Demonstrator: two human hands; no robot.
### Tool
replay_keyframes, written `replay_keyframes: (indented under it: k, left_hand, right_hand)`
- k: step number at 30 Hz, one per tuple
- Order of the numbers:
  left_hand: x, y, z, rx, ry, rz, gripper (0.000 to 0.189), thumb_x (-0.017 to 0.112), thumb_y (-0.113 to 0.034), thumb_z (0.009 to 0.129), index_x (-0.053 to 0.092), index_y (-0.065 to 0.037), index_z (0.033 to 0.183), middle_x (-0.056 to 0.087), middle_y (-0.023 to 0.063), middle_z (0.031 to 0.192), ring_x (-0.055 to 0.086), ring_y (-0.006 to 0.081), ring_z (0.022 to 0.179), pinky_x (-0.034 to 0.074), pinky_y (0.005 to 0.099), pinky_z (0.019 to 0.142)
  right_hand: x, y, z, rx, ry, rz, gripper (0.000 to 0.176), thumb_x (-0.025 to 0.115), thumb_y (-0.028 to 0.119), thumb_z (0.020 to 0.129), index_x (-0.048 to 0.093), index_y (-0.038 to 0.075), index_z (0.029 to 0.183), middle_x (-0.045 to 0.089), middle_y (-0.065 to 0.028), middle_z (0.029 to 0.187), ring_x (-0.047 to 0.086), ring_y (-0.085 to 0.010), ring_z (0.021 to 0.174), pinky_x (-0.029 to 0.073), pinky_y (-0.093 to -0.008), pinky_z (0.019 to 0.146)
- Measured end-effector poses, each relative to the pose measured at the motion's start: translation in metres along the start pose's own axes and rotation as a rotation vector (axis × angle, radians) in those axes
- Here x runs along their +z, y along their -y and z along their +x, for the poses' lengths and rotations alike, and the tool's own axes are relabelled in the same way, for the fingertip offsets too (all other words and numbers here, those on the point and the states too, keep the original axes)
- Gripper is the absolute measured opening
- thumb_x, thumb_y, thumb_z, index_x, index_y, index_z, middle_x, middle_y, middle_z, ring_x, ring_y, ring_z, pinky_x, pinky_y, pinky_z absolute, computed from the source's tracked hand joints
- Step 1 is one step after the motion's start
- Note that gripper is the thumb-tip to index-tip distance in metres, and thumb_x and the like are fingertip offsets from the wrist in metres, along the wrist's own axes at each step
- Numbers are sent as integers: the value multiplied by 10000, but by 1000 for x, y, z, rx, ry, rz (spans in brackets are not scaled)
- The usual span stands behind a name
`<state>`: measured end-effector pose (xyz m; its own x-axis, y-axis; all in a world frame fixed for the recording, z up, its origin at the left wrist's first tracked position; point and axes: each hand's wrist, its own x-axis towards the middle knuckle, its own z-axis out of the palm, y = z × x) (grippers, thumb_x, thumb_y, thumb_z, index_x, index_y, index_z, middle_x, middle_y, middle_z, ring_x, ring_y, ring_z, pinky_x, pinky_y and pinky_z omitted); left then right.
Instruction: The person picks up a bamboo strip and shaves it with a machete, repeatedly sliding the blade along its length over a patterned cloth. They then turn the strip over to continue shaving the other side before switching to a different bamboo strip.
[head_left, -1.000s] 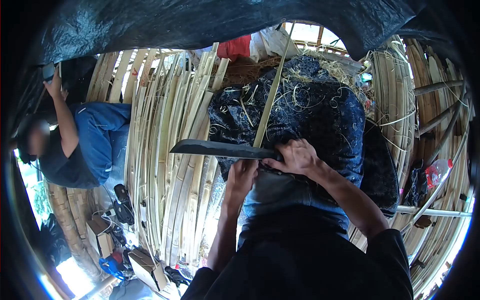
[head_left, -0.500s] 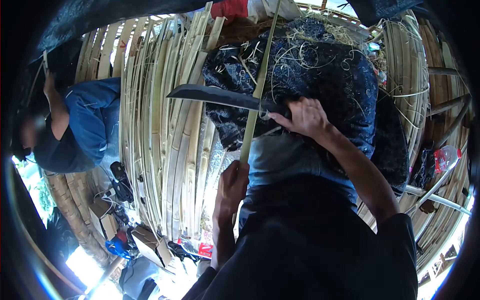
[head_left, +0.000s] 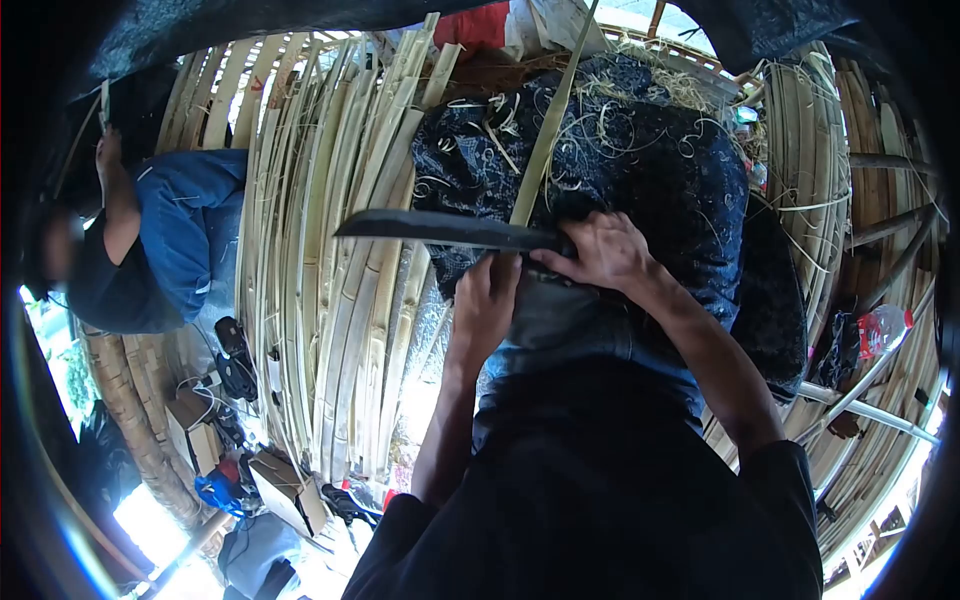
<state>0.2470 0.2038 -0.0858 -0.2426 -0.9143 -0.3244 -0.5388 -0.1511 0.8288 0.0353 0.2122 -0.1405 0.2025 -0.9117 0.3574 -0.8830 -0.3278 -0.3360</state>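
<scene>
My right hand (head_left: pixel 605 250) is wrapped round the handle of a machete (head_left: pixel 430 229), whose dark blade points left across my lap. The blade lies over a long, thin bamboo strip (head_left: pixel 545 145), which runs up and away from me. My left hand (head_left: pixel 488 285) is closed on the near end of that strip, just below the blade. A dark patterned cloth (head_left: pixel 690 200) covers my legs beneath the strip. Curly bamboo shavings (head_left: pixel 610 95) are scattered over the cloth, thickest at its far edge.
Several split bamboo slats (head_left: pixel 345 260) lie side by side to my left. Beyond them sits another person (head_left: pixel 130 240) in blue trousers. More bamboo strips (head_left: pixel 805 150) stand at the right, near a plastic bottle (head_left: pixel 882 330). Cardboard boxes (head_left: pixel 288 490) lie at lower left.
My left hand has moved up, close beneath the blade, still holding the strip. The machete has dropped slightly lower and lies more level, with my right hand still on its handle.
</scene>
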Motion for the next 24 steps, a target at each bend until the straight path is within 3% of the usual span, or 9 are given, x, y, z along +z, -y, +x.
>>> replay_keyframes:
  k: [1,3,5,7,8,11,19,21,24]
  left_hand:
    - [2,-3,1,-9,7,-2,268,581,-239,997,608,22,944,619,201,716,610,389,642,433,450,592]
    - [5,-7,-3,76,-70,12,244,582,-215,994,607,27,966,637,263,819,585,502,774,446,505,646]
    - [3,-8,-12,170,-119,95,249,573,-226,1003,608,21,993,634,225,786,606,425,685,441,466,613]
    - [-6,-15,-26,-67,-7,-9,280,564,-252,1011,600,25,999,616,182,745,573,315,605,423,423,584]
    - [-8,-15,-35,-119,-8,-6,309,543,-281,1024,591,18,965,574,109,686,499,186,576,392,371,557]
    - [-27,-27,-62,-384,112,-44,322,521,-290,1033,581,8,926,547,71,655,474,141,574,382,351,550]
    - [-54,-30,-107,-515,103,-27,335,548,-319,1014,584,-3,908,526,27,633,470,88,553,366,292,505]
    - [-51,-18,-95,-488,89,-115,314,547,-319,1015,567,-36,881,477,-18,614,407,51,517,318,264,461]
    - [-50,-8,-70,-556,229,-619,265,539,-301,1025,502,-119,835,345,-89,619,263,-4,470,186,213,413]
  right_hand:
    - [2,-1,1,-51,-134,-41,521,709,633,791,676,118,720,503,-41,540,536,-186,461,443,-318,470]
    - [4,-2,-3,-45,-120,-57,513,716,627,789,676,119,725,498,-37,549,534,-180,469,448,-318,475]
    - [6,-3,-4,-41,-107,-66,505,722,621,787,677,121,731,493,-32,559,531,-175,477,453,-319,479]
    - [12,-6,-6,-84,-218,-117,500,724,619,790,679,123,737,468,-21,559,512,-165,472,456,-315,485]
    - [13,-8,-8,-82,-268,-179,512,715,628,797,680,119,746,459,-14,556,509,-155,475,455,-311,486]
    - [15,-10,-7,-99,-248,-149,528,706,634,805,673,114,724,465,-16,553,499,-158,461,454,-311,480]
    - [8,-3,3,5,-111,-31,582,680,648,816,592,112,607,494,-56,501,532,-215,417,480,-355,444]
    - [5,0,4,113,-24,-74,595,668,655,820,588,105,606,531,-85,508,546,-240,404,493,-362,440]
    - [7,-2,0,92,-140,-96,603,653,662,826,640,83,659,565,-121,520,589,-260,429,513,-366,454]
